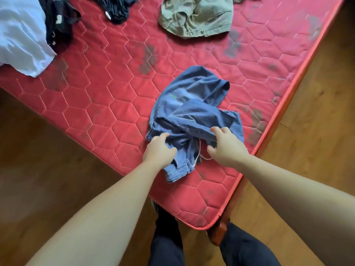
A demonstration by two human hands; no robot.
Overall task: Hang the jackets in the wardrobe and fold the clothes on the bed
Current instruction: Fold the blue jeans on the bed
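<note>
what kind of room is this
Most likely a bedroom in a home. A bare red quilted mattress sits on a wooden floor, loose clothes lie scattered on it, and both hands, left and right, are on crumpled blue shorts.

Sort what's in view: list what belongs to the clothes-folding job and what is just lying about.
Part of the job:
- crumpled blue denim garment, under both hands (left, right)
- rumpled khaki garment
- white cloth
- black garments
- red quilted mattress

Just there:
- wooden floor
</note>
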